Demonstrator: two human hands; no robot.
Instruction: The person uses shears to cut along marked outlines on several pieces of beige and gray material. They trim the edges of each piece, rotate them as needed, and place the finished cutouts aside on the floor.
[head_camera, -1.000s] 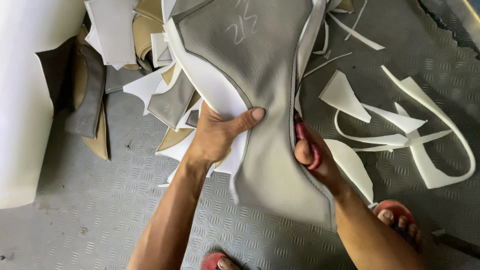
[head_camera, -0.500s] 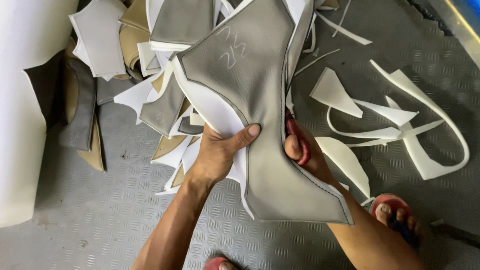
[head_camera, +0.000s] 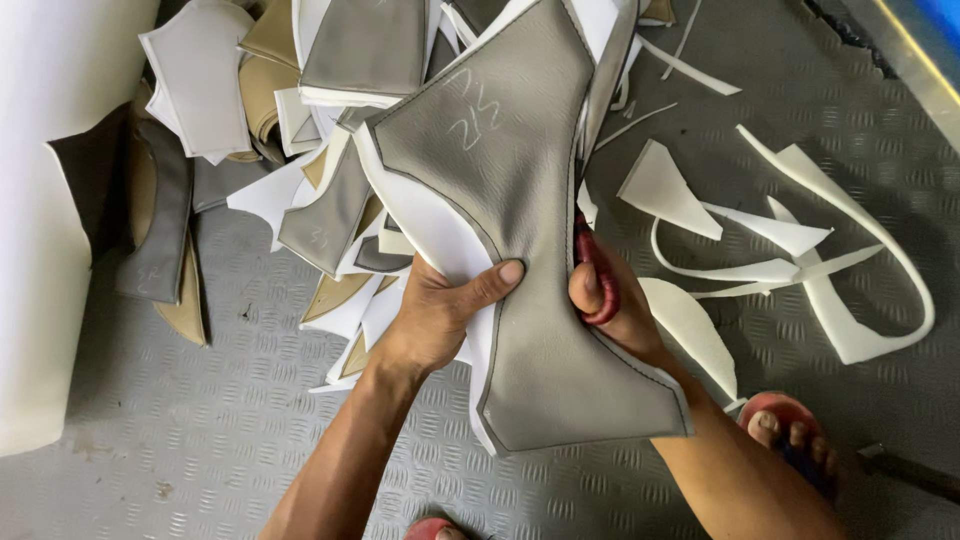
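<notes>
My left hand (head_camera: 440, 312) grips a large grey leather-like panel (head_camera: 520, 190) backed with white foam, thumb pressed on its grey face near the narrow waist. The panel is hourglass shaped with a stitched edge and chalk marks near its top. My right hand (head_camera: 610, 300) is at the panel's right edge and holds red-handled scissors (head_camera: 592, 275), whose blades are hidden behind the panel. A white foam margin (head_camera: 425, 215) sticks out along the panel's left edge.
A pile of grey, tan and white cut pieces (head_camera: 300, 150) lies at the upper left. White foam offcuts (head_camera: 800, 260) litter the metal tread-plate floor at right. A big white roll (head_camera: 50, 200) stands at the left. My foot in a red sandal (head_camera: 790, 430) is at lower right.
The panel and both hands have shifted slightly down and right in view; the panel's lower end now hangs lower over my right forearm. The grips are unchanged.
</notes>
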